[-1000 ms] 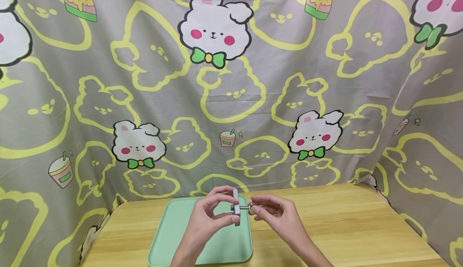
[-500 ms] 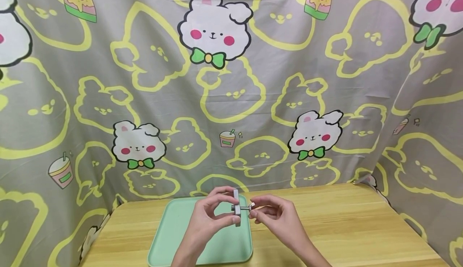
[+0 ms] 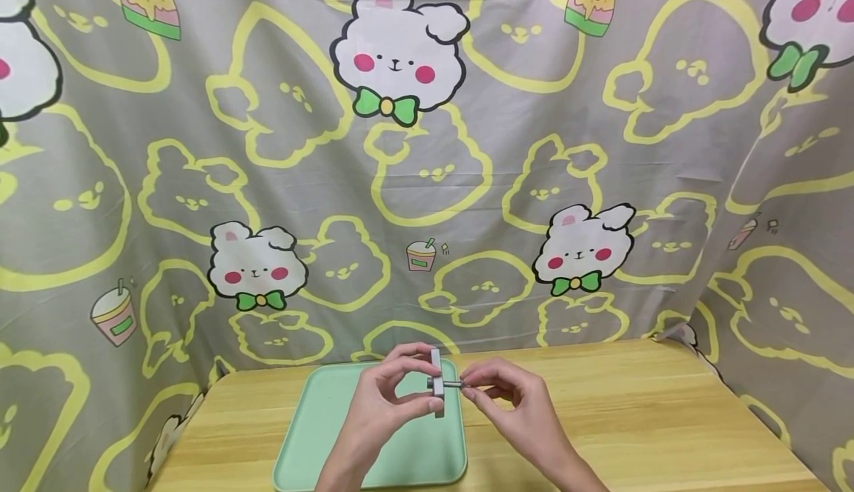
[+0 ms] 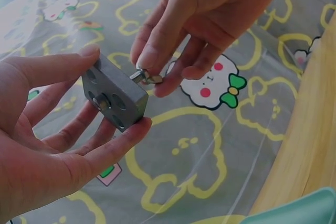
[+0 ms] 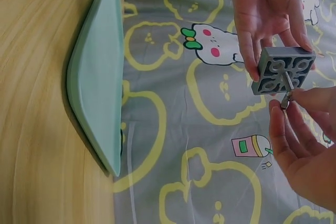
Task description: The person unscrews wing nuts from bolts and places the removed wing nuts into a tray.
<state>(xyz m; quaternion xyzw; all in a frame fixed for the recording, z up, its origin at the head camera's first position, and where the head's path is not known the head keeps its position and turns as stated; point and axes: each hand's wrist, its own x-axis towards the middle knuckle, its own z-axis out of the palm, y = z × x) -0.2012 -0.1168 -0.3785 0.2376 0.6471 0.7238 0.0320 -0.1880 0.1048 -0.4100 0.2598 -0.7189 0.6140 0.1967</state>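
My left hand (image 3: 383, 399) holds a grey square block (image 4: 119, 92) by its edges, thumb on one side and fingers on the other. A silver bolt (image 5: 287, 80) runs through the block's middle, its head (image 4: 102, 101) on one face and its shank sticking out of the other. Holes surround the bolt head, and the face on the shank side has rounded recesses. At the shank's free end is a small metal wing nut (image 4: 152, 79), pinched between thumb and fingers of my right hand (image 3: 514, 396). The fingers partly hide the nut. Both hands are above the table.
A mint-green tray (image 3: 320, 433) lies on the wooden table (image 3: 634, 410), below and left of the hands. Behind the table hangs a grey cloth (image 3: 400, 195) with cartoon prints, and it also covers both sides.
The right fingers have shifted round the wing nut, whose wing showed tilted up half a second ago and looks flatter now. The left hand and block stay nearly still.
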